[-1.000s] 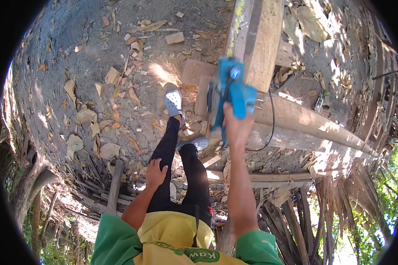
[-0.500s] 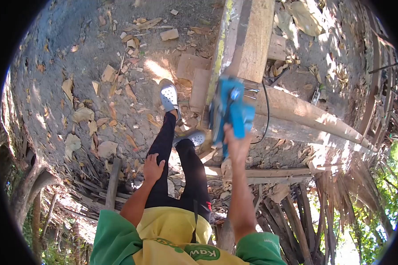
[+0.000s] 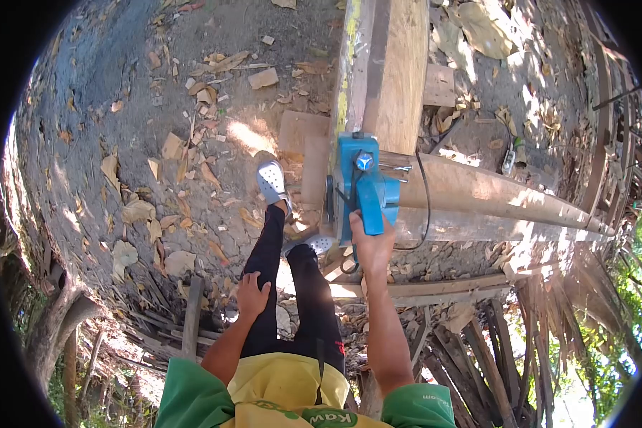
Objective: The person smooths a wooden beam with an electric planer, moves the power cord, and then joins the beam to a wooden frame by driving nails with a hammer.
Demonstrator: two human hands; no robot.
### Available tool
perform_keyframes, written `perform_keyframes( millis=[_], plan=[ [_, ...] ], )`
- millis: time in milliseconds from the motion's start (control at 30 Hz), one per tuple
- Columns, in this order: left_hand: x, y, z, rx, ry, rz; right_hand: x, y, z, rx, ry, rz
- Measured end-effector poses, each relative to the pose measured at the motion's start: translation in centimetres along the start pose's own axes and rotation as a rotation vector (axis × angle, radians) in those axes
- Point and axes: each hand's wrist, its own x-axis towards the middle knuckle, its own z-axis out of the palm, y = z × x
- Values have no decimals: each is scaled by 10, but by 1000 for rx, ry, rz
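Note:
My right hand [image 3: 373, 246] is wrapped around the rear handle of a blue electric planer [image 3: 349, 196]. The planer sits at the near end of a long wooden plank [image 3: 398, 85], over the timber; its sole is hidden from above. A black cord [image 3: 426, 192] loops beside it on the right. On my dark-trousered thigh rests my left hand [image 3: 251, 296], with nothing in it and its fingers loosely spread.
A thick timber beam [image 3: 506, 187] runs off to the right. Wood scraps [image 3: 264, 78] and dry leaves litter the dirt ground. A cord connector [image 3: 508, 158] lies right of the plank. Several boards lean behind me at lower right.
The planer, blurred by motion earlier, now appears sharp and straighter along the plank. My view has shifted slightly. My left hand stays on the thigh.

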Motion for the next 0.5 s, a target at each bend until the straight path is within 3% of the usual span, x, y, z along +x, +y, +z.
perform_keyframes(
  millis=[500],
  plan=[
    [11,-1,-10,1,-44,-19,81,-101,17,0,0,-34]
  ],
)
